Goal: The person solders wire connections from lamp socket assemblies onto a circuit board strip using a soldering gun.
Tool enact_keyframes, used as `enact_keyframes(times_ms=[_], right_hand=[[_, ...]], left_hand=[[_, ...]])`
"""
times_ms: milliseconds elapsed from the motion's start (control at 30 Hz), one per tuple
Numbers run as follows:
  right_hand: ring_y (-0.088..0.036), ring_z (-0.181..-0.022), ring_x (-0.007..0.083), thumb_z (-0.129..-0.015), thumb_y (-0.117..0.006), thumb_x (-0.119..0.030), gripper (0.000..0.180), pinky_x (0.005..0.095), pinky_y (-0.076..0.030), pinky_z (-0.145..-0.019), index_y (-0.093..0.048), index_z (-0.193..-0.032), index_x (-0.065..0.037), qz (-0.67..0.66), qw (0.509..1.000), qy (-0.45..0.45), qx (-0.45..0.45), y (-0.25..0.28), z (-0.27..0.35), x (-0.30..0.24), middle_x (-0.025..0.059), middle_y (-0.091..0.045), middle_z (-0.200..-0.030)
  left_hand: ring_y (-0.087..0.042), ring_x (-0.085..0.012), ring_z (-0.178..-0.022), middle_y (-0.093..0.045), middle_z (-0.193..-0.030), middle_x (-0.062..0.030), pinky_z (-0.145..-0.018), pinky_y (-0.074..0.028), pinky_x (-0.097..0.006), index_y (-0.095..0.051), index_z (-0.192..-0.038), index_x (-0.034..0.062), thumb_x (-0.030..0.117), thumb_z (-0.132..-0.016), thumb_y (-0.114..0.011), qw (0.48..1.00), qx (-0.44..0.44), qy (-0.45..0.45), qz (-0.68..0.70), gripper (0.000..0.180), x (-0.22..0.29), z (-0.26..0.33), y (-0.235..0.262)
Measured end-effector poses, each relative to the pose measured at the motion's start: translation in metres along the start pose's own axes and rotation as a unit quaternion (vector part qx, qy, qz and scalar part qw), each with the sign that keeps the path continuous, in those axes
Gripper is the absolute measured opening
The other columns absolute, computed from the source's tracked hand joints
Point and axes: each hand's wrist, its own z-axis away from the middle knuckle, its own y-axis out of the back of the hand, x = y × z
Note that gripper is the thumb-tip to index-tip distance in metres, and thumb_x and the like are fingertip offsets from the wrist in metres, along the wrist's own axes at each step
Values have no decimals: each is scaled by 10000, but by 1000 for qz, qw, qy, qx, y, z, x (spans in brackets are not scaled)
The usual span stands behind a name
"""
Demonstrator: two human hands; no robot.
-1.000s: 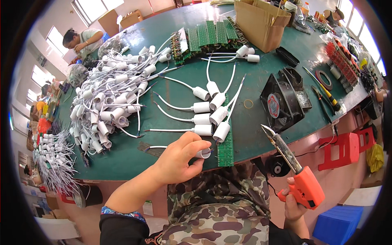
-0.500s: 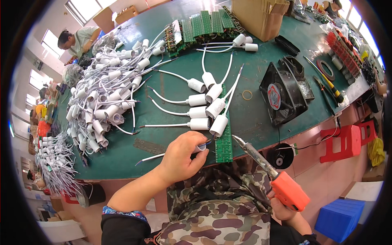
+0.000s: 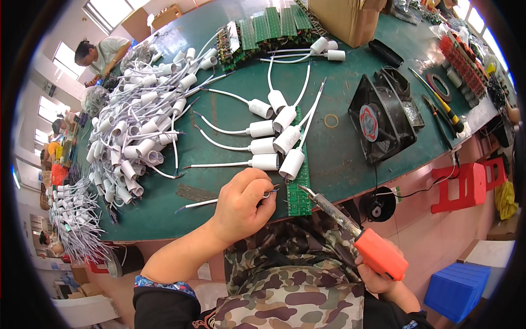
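My left hand [image 3: 243,203] is closed around a white cylindrical cable part; its white cable [image 3: 198,204] sticks out to the left, and its thin bare leads [image 3: 274,189] poke out past my fingertips toward the board. The cylinder itself is mostly hidden by my fingers. In my right hand [image 3: 377,276] is a soldering iron [image 3: 380,254] with an orange-red handle. Its tip is over the lower part of a narrow green circuit board [image 3: 298,200]; contact cannot be made out. Several white cylinders [image 3: 291,164] with cables lie along both sides of the board's upper part.
A large heap of white cylinders with cables [image 3: 145,129] covers the left of the green table. Stacked circuit boards [image 3: 266,27] and a cardboard box [image 3: 350,19] stand at the back. Rightward are a black fan [image 3: 378,120], pliers [image 3: 436,122] and a screwdriver [image 3: 446,109]. Another person [image 3: 107,55] sits far left.
The soldering iron has moved left, bringing its tip from the board's right edge to over it. My left hand has turned, so less of the held cylinder shows.
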Motion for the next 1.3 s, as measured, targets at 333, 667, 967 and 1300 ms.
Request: enact_keyframes(times_ms=[333,667,967,1300], right_hand=[[-725,-879,327,-694,-810,-92,352,412,-602,-772,-746,-1034,-24,-3,999,9,-38,-2,5,8,151,-698,-1125],[-741,-884,335,-689,-829,-60,447,418,-606,-773,-701,-1111,11,25,996,62,-56,-4,-1,9,185,-671,-1165],[-739,-839,340,-710,-820,-54,538,410,-598,-735,-636,-1203,57,2,996,70,-63,-5,-8,6,191,-693,-1126],[-729,-772,316,-731,-810,-36,616,382,-582,-673,-564,-1284,81,6,995,73,-75,0,-16,-2,201,-736,-1041]], left_hand=[[-646,-331,-876,-665,-987,-110,-766,-527,-438,-634,-913,38,8,-730,-751,1000,-14,-21,-7,219,2,-1,-9],[-642,-325,-881,-665,-999,-104,-764,-517,-434,-641,-919,41,12,-728,-751,999,-21,-37,-16,223,0,-1,-9],[-655,-333,-902,-684,-1021,-129,-790,-537,-430,-659,-926,34,-37,-718,-735,999,-34,-31,-13,232,0,0,-7],[-631,-328,-905,-661,-1031,-106,-778,-498,-431,-648,-933,34,7,-742,-733,999,-31,-34,-2,211,-2,0,-8]])
